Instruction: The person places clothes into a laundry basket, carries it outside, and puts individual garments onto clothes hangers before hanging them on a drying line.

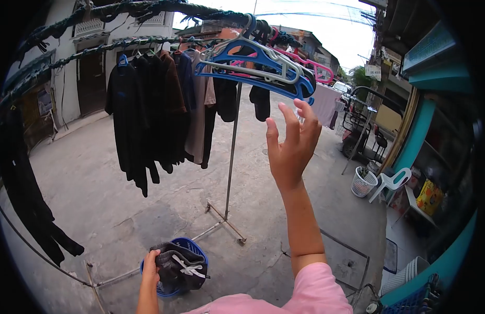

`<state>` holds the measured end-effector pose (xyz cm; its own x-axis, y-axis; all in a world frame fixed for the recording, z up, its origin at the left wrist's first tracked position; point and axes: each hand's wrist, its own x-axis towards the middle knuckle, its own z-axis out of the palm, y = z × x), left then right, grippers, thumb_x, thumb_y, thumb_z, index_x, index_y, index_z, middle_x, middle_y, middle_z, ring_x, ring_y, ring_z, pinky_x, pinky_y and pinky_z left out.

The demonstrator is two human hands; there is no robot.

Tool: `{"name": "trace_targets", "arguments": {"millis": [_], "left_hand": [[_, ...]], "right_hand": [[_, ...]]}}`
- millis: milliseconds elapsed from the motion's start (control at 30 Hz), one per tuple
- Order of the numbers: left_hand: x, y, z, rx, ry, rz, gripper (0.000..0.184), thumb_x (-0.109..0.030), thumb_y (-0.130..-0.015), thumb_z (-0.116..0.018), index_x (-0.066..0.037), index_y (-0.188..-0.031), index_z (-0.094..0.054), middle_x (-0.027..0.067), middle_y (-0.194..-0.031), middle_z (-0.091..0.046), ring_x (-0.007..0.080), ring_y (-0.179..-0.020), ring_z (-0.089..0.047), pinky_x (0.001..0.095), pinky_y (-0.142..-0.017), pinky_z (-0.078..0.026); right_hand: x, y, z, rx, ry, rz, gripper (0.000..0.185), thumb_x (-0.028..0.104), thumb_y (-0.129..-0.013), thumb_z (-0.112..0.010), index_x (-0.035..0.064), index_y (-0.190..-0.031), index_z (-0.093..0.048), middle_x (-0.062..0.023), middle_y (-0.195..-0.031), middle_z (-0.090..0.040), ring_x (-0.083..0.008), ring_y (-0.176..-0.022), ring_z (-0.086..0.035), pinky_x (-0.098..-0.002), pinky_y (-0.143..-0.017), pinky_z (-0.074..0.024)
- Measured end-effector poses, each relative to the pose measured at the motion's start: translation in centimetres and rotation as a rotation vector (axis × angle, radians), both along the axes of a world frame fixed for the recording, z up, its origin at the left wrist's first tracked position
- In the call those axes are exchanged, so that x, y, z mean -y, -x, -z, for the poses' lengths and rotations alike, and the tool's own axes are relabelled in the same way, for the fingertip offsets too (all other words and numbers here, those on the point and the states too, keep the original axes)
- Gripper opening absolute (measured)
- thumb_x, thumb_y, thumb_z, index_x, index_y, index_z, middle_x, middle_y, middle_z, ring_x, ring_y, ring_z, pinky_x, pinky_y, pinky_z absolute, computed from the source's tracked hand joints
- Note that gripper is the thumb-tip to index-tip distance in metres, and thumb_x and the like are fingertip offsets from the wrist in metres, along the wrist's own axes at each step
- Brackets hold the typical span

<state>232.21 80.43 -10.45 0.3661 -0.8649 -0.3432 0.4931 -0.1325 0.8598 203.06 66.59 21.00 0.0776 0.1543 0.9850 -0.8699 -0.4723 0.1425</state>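
The grey concrete ground [122,209] carries, at near side, a blue plastic basket [200,250] and metal rack feet [211,228]; far right, a white basket [364,184].

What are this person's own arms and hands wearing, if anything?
Both the left hand and the right hand are bare, without gloves. A plain pink short sleeve ends near the right elbow; the left sleeve is out of view. No watch or bracelet shows.

Glossy plastic hangers [255,65]; matt dark cloth shorts [177,267]; rough concrete ground [174,209].
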Motion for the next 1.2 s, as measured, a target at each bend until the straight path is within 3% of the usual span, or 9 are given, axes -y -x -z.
{"name": "trace_targets", "arguments": {"millis": [100, 200, 267, 500, 633, 733, 833, 1033, 1200], "left_hand": [[-0.3, -1.0, 3.8, 0.070, -0.044, -0.009, 0.033, -0.009, -0.067, -0.047, -0.004, -0.099, -0.055, 0.0058, -0.088, -0.059, 0.0199, -0.080, -0.059, 0.0334, -0.070, -0.050], [-0.7, -1.1, 4.9, 0.025, 0.009, 0.100, 0.044, -0.001, -0.060, -0.043, -0.004, -0.103, -0.052, 0.0060, -0.090, -0.057, 0.0208, -0.079, -0.058, 0.0347, -0.067, -0.051], [-1.0, -1.2, 5.1, -0.025, 0.013, 0.120, 0.051, 0.006, -0.059, -0.038, -0.002, -0.108, -0.050, 0.0073, -0.092, -0.058, 0.0220, -0.082, -0.059, 0.0360, -0.066, -0.052], [-1.4, -1.9, 7.1, 0.085, 0.117, -0.063, 0.054, 0.013, -0.058, -0.033, 0.002, -0.108, -0.051, 0.0127, -0.096, -0.060, 0.0240, -0.084, -0.061, 0.0345, -0.074, -0.051], [-3.3, -2.9, 5.4, 0.591, -0.094, -0.094, 0.040, 0.002, -0.066, -0.037, 0.005, -0.101, -0.055, 0.0106, -0.091, -0.060, 0.0200, -0.082, -0.056, 0.0278, -0.078, -0.043], [-4.4, -4.7, 6.4, 0.633, -0.066, -0.047, 0.034, 0.000, -0.066, -0.039, 0.004, -0.096, -0.055, 0.0086, -0.086, -0.059, 0.0178, -0.078, -0.055, 0.0266, -0.076, -0.043], [-5.6, -4.5, 4.8, 0.507, -0.077, -0.060, 0.028, -0.001, -0.066, -0.045, 0.002, -0.093, -0.055, 0.0070, -0.082, -0.058, 0.0152, -0.075, -0.055, 0.0255, -0.073, -0.044], [-6.1, -4.6, 3.4, 0.471, -0.083, 0.041, 0.028, -0.002, -0.067, -0.052, 0.002, -0.095, -0.054, 0.0070, -0.084, -0.059, 0.0147, -0.075, -0.056, 0.0265, -0.071, -0.046], [-5.5, -4.0, 2.1, 0.367, -0.093, 0.028, 0.029, -0.008, -0.073, -0.057, 0.002, -0.099, -0.052, 0.0086, -0.088, -0.060, 0.0156, -0.077, -0.057, 0.0262, -0.072, -0.046]], "right_hand": [[0.8, 4.1, -4.4, 0.165, -0.095, 0.182, 0.037, 0.026, -0.079, -0.064, 0.0094, -0.108, -0.048, -0.0092, -0.097, -0.049, -0.0223, -0.091, -0.051, -0.0322, -0.073, -0.0457], [1.7, 4.3, -5.3, 0.182, -0.427, 0.108, 0.024, 0.021, -0.080, -0.062, 0.0092, -0.096, -0.048, -0.0066, -0.070, -0.060, -0.0236, -0.064, -0.063, -0.0344, -0.056, -0.0496], [2.6, 3.9, -5.0, 0.108, -0.347, 0.132, 0.019, 0.017, -0.080, -0.060, 0.0095, -0.091, -0.046, -0.0076, -0.066, -0.061, -0.0262, -0.060, -0.063, -0.0350, -0.052, -0.0499], [4.1, -1.5, -3.8, 0.159, -0.424, -0.121, 0.045, 0.010, -0.077, -0.057, 0.0035, -0.115, -0.035, -0.0180, -0.079, -0.063, -0.0335, -0.067, -0.063, -0.0401, -0.059, -0.0523], [6.3, -2.7, -4.1, 0.284, -0.685, -0.351, 0.037, 0.013, -0.080, -0.051, 0.0018, -0.114, -0.039, -0.0199, -0.085, -0.062, -0.0340, -0.073, -0.063, -0.0422, -0.066, -0.0496], [8.9, -3.3, -3.9, 0.325, -0.666, -0.527, 0.039, 0.012, -0.081, -0.048, 0.0007, -0.117, -0.038, -0.0224, -0.094, -0.060, -0.0306, -0.075, -0.062, -0.0398, -0.069, -0.0476], [9.1, -3.0, -4.2, 0.482, -0.575, -0.988, 0.037, 0.007, -0.084, -0.046, 0.0004, -0.119, -0.038, -0.0199, -0.098, -0.059, -0.0215, -0.074, -0.061, -0.0322, -0.066, -0.0473], [5.9, -0.8, -4.8, 0.400, -0.531, -0.738, 0.024, 0.006, -0.085, -0.044, -0.0001, -0.107, -0.050, -0.0139, -0.082, -0.062, -0.0197, -0.068, -0.061, -0.0292, -0.063, -0.0476], [2.2, 0.8, 1.1, 0.456, -0.644, -0.750, 0.028, 0.007, -0.086, -0.042, 0.0028, -0.113, -0.049, -0.0068, -0.080, -0.055, -0.0115, -0.070, -0.052, -0.0253, -0.064, -0.0437]]}}
